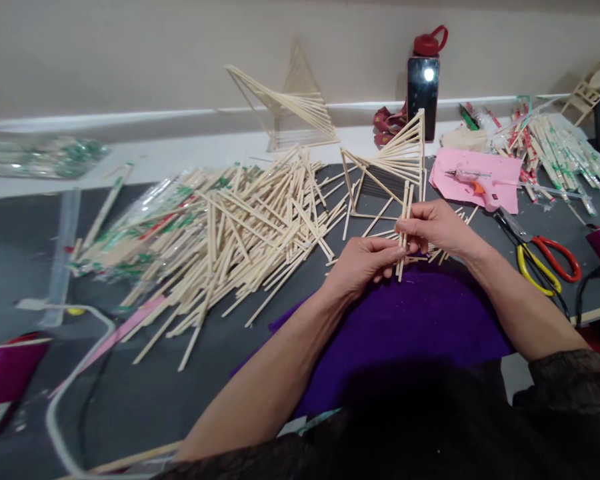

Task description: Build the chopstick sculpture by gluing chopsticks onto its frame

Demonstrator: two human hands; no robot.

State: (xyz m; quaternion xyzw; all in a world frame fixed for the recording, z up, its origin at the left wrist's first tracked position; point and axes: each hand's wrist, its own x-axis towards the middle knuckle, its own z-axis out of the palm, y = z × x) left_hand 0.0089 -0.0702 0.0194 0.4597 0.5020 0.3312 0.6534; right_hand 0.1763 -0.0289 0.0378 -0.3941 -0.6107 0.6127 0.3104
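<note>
A pair of wooden chopsticks (407,203) stands nearly upright between my two hands, side by side. My left hand (361,265) pinches them near the lower end. Higher up, the fingers of my right hand (436,228) are closed round the same chopsticks. Just behind them rests a twisted frame (380,162) built of chopsticks. To the left of my hands lies a large loose heap of chopsticks (260,227). Beneath my wrists is a purple cloth (405,320) spread on the dark table.
A pink glue gun (485,187) lies on pink paper (447,163) at the right, near scissors (547,263). A second stick frame (300,110) stands by the wall. Wrapped chopsticks (555,150), a phone (423,93) and a red-capped bottle (430,45) are at the back.
</note>
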